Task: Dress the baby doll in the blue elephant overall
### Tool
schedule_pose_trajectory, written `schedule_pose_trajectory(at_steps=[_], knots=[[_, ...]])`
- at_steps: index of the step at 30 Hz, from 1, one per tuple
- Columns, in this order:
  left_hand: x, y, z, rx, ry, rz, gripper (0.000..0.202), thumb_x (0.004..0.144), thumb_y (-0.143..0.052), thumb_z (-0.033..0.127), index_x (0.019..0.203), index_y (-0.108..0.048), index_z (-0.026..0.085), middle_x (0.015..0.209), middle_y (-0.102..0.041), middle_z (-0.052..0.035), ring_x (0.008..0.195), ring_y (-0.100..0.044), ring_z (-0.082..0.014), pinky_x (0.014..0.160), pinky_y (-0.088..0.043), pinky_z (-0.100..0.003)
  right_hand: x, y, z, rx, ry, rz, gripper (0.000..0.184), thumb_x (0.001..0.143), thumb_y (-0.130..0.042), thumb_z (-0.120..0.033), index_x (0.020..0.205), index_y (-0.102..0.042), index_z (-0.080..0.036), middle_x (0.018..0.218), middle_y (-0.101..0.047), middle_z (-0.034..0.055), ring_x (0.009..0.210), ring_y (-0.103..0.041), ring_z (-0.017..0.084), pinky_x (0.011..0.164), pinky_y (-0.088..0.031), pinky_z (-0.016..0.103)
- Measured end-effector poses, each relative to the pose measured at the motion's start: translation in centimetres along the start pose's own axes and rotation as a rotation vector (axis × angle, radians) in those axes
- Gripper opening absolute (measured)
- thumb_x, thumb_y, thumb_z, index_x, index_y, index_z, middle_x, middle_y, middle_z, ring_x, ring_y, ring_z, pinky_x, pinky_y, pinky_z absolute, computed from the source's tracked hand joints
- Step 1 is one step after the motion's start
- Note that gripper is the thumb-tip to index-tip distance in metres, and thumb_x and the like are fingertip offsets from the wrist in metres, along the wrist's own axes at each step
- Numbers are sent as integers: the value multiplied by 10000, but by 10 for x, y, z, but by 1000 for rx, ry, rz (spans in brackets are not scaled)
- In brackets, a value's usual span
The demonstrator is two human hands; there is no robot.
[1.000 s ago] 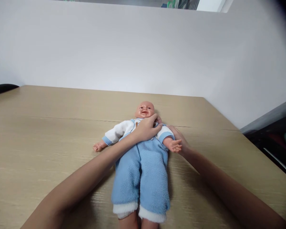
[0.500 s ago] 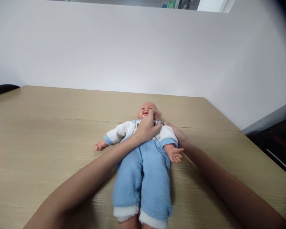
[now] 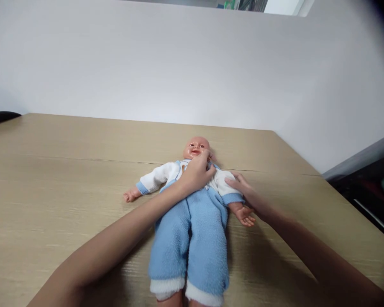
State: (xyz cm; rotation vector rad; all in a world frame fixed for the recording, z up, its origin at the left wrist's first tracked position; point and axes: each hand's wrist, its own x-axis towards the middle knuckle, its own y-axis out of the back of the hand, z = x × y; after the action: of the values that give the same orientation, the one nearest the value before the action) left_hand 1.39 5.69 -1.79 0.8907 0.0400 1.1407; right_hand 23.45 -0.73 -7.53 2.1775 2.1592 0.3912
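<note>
A baby doll (image 3: 208, 226) in a white-sleeved top and fuzzy blue trousers lies on its back, head away from me. My left hand (image 3: 199, 169) crosses its chest and grips the clothing by the neck and shoulder on the right side; some fingertips are hidden near the doll's cheek. Beside the doll's right-hand sleeve (image 3: 225, 181) is my right hand (image 3: 243, 189), fingers loosely extended and thumb against the white cloth. The doll's other arm (image 3: 153, 179) stretches out to the left on the table.
Underneath is a light wooden table (image 3: 67, 179) with a seam running across it. A white wall (image 3: 147, 68) rises behind its far edge. Dark objects (image 3: 368, 192) stand beyond the right edge, and a black curved shape (image 3: 1, 117) is at far left.
My right hand has come out from behind the doll's shoulder, toward me and to the right, onto the sleeve. The doll's right-hand arm has swung slightly outward. My left hand stays nearly in place.
</note>
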Motion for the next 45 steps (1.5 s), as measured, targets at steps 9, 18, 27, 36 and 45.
schedule_pose_trajectory(at_steps=[9, 18, 27, 36, 45], knots=[[-4, 9, 14, 385, 1, -61, 113, 1021, -581, 251, 1118, -579, 194, 942, -753, -103, 970, -716, -325, 883, -509, -434, -37, 46, -16, -40, -361, -11, 663, 736, -927, -655, 1250, -739, -280, 1159, -841, 98, 763, -767, 269, 520, -566, 335], [-3, 13, 10, 394, -62, -32, 145, 1037, -604, 210, 1171, -551, 199, 1000, -771, -89, 1047, -702, -306, 937, -503, -419, -26, 99, 8, -150, -212, -38, 638, 743, -960, -622, 1211, -718, -262, 1219, -821, 102, 1066, -791, 319, 923, -664, 435], [-3, 15, 7, 406, -102, -29, 81, 1034, -624, 272, 1059, -590, 203, 1044, -743, -108, 1053, -673, -316, 983, -506, -450, -37, 78, -9, -810, 510, 180, 364, 950, -779, -437, 1256, -706, -253, 1343, -744, 155, 1297, -676, 408, 1141, -471, 658], [-6, 18, 14, 312, -304, -11, 107, 1054, -629, 305, 1082, -646, 203, 1219, -698, -115, 1227, -597, -313, 1183, -411, -494, -63, -13, -21, -67, 102, -216, 333, 1047, -666, -496, 1293, -613, -278, 1013, -637, 39, 891, -636, 225, 785, -546, 370], [-12, 23, 24, 189, -335, -280, 277, 1076, -599, 461, 1046, -688, 200, 1098, -734, -84, 1114, -616, -289, 1060, -399, -478, -26, -20, -13, 291, -54, -239, 377, 929, -722, -614, 883, -550, -282, 852, -522, -8, 762, -476, 204, 717, -452, 358]])
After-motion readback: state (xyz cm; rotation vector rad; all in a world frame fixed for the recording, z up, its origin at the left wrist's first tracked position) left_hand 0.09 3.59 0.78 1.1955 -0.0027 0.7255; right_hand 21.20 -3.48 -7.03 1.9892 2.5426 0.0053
